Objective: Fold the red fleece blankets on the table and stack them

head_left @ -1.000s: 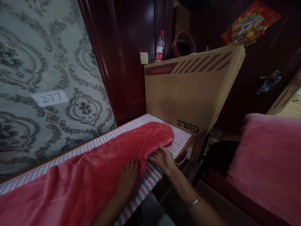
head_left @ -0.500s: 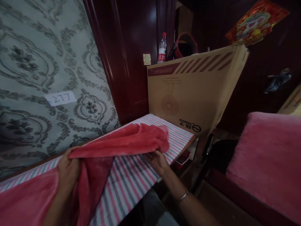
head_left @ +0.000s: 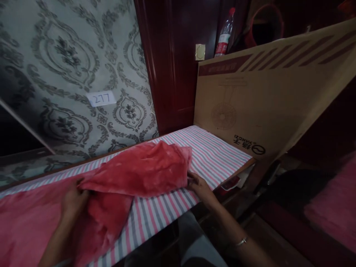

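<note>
A soft plush garment (head_left: 147,168), red-pink and crumpled, lies along a striped cloth (head_left: 217,154) covering a long table. Its left part (head_left: 30,215) spreads toward the near left; I cannot tell which garment it is. My left hand (head_left: 72,203) is closed on a fold near its middle, fingertips pinching the fabric. At the right end of the garment, my right hand (head_left: 200,188) grips the edge, with the fingertips partly hidden by the fabric. The red section between both hands lies mostly flat over the stripes.
A big cardboard box (head_left: 239,100) stands at the table's far right end, with a plastic bottle (head_left: 224,37) behind it. Patterned wall (head_left: 66,74) bearing a "277" paper (head_left: 101,98) runs along the back. A dark screen (head_left: 19,129) is at left, a pink furry cover (head_left: 336,204) at right.
The raised, bunched section between my hands has come down and spread wider on the striped cloth. Both hands still hold it. The view has shifted left and closer.
</note>
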### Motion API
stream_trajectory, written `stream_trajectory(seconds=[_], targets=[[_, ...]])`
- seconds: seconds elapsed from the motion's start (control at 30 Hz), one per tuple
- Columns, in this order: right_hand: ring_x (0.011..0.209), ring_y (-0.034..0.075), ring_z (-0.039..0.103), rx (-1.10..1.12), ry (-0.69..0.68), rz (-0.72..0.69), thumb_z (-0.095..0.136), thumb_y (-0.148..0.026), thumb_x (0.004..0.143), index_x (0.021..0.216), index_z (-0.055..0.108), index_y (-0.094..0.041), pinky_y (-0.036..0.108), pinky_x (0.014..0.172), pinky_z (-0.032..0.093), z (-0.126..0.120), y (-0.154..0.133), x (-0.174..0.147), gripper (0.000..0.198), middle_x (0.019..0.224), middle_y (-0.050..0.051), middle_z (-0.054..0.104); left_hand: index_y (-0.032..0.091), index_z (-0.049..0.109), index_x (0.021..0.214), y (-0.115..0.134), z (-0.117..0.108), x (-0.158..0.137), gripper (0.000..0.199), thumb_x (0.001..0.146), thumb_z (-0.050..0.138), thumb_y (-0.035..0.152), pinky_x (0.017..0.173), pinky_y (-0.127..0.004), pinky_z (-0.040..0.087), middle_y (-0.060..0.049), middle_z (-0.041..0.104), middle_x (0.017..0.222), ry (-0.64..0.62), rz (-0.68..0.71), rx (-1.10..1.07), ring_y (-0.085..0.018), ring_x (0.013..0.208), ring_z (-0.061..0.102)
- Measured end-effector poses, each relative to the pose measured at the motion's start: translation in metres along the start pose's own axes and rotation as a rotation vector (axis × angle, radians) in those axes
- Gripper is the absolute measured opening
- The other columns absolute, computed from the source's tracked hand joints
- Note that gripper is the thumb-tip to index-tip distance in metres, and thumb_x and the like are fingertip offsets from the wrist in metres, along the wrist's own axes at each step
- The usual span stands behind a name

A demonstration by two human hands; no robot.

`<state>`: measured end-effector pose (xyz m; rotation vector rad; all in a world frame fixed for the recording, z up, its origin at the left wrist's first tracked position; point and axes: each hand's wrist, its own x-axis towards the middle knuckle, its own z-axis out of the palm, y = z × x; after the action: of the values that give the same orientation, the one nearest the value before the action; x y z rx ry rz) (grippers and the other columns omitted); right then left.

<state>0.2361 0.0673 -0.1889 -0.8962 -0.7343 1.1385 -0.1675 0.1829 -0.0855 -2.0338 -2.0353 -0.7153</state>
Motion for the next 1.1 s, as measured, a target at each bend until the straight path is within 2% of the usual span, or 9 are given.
stream_trajectory(seconds=[0.13,0.23,0.4,0.5,0.6,0.73,0.87,0.97,1.1], targets=[[0.096,0.022,0.066,-0.182,-0.014,-0.195,0.073,-0.027,0.067,0.109,0.065,-0.025,0.038,0.089,0.051,0.001,0.008,-0.008,0.043,0.11,0.005,0.071,0.011,0.044,0.14,0.013,0.0,-0.008,0.059,0.082,0.046,0.019,0.11,-0.055,0.037,-0.02,0.039,0.154,-0.015,0.308,0.215,-0.039,0.139,0.04],[0.095,0.022,0.064,-0.375,-0.046,-0.235,0.067,-0.034,0.078,0.103,0.066,-0.023,0.039,0.09,0.049,0.0,0.006,-0.013,0.028,0.101,0.006,0.07,0.016,0.05,0.14,0.029,0.005,-0.013,0.06,0.081,0.041,0.011,0.117,-0.057,0.026,-0.016,0.045,0.153,-0.098,0.52,0.238,-0.035,0.143,0.035],[0.106,0.029,0.056,-0.787,-0.155,-0.405,0.073,-0.038,0.075,0.103,0.071,-0.023,0.045,0.095,0.044,0.004,0.005,-0.006,0.032,0.113,0.009,0.064,0.015,0.057,0.136,0.036,0.017,-0.003,0.061,0.079,0.037,0.006,0.115,-0.054,0.031,-0.018,0.051,0.147,-0.151,0.543,0.193,-0.033,0.137,0.046],[0.106,0.032,0.053,-0.938,-0.173,-0.495,0.072,-0.033,0.073,0.089,0.074,-0.021,0.049,0.095,0.042,0.008,0.008,0.004,0.02,0.113,0.013,0.063,0.013,0.06,0.133,0.034,0.021,0.007,0.06,0.077,0.037,0.005,0.113,-0.049,0.036,-0.017,0.056,0.143,-0.204,0.535,0.188,-0.032,0.134,0.05],[0.094,0.028,0.056,-0.834,-0.167,-0.508,0.063,-0.034,0.08,0.077,0.071,-0.021,0.043,0.087,0.046,0.016,-0.007,0.019,0.016,0.095,0.01,0.066,0.014,0.061,0.131,0.033,0.019,0.014,0.063,0.071,0.041,0.006,0.113,-0.042,0.037,-0.014,0.058,0.142,-0.223,0.519,0.154,-0.03,0.133,0.051],[0.07,0.02,0.056,-0.534,-0.096,-0.362,0.06,-0.047,0.083,0.071,0.062,-0.021,0.032,0.068,0.046,0.037,-0.072,0.044,0.029,0.071,0.001,0.062,0.015,0.062,0.125,0.038,0.002,0.027,0.057,0.071,0.043,0.014,0.106,-0.034,0.044,-0.011,0.064,0.134,-0.193,0.437,-0.032,-0.027,0.124,0.058],[0.073,0.017,0.059,-0.242,-0.184,-0.355,0.069,-0.048,0.075,0.089,0.062,-0.021,0.029,0.072,0.048,0.061,-0.13,0.058,0.031,0.079,-0.002,0.066,0.017,0.065,0.113,0.053,-0.021,0.041,0.045,0.075,0.04,0.024,0.096,-0.033,0.048,-0.009,0.072,0.116,-0.119,0.34,-0.132,-0.026,0.109,0.065],[0.073,0.016,0.061,-0.28,-0.309,-0.321,0.074,-0.037,0.065,0.092,0.061,-0.021,0.028,0.072,0.049,0.064,-0.13,0.054,0.034,0.079,-0.003,0.066,0.018,0.066,0.105,0.059,-0.028,0.044,0.04,0.075,0.041,0.026,0.092,-0.032,0.048,-0.009,0.074,0.11,-0.142,0.343,-0.142,-0.026,0.104,0.066],[0.054,0.012,0.048,-0.482,-0.075,-0.369,0.066,-0.03,0.067,0.1,0.06,-0.021,0.023,0.054,0.04,0.048,-0.111,0.046,0.034,0.058,-0.009,0.051,0.022,0.067,0.098,0.057,-0.023,0.04,0.035,0.073,0.042,0.027,0.086,-0.031,0.049,-0.006,0.075,0.103,-0.203,0.349,-0.14,-0.025,0.099,0.067]])
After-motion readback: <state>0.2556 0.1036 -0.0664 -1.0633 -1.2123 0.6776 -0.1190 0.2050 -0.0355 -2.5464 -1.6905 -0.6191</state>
